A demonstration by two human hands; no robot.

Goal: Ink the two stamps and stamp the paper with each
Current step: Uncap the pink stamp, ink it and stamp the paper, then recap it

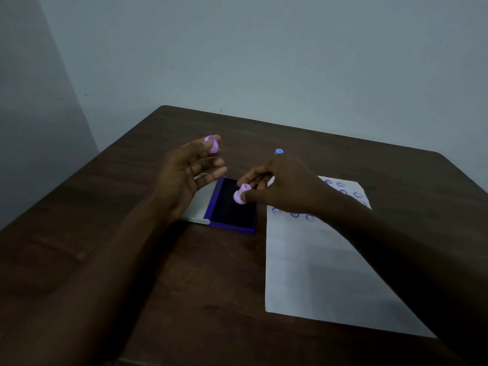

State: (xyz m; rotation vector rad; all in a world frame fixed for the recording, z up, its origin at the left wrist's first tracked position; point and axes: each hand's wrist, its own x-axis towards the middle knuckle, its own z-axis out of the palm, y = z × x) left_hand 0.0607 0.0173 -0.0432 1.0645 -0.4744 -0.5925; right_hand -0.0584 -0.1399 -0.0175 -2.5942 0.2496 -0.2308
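The left hand (pixel 192 165) is up above the far left edge of the ink pad (pixel 233 204). Its thumb and first finger pinch a small purple stamp (pixel 212 144), and its other fingers are spread loose. The right hand (pixel 280 180) reaches in from the right and pinches a second purple stamp (pixel 239 196) at its fingertips. This one hangs low over the dark middle of the pad, tipped on its side. I cannot tell if it touches the ink.

The pad sits open on the brown bench (pixel 148 260), with its pale lid (pixel 200 204) folded out to the left. The white paper (pixel 311 260) lies just right of the pad. The far end of it already has little purple faces and flowers (pixel 293 214) on it, and the near part is bare. A small blue thing (pixel 278 151) pokes up behind the right hand. It is too small to tell what it is.

I think the next job is to push the low stamp flat into the ink. It is tilted now, so only one edge may get inked, and the picture would come out with a piece missing. The stamps are tiny and held by fingertips only, so one could slip and drop. The right arm hangs over the marks, and a brush against wet ink could smear them.
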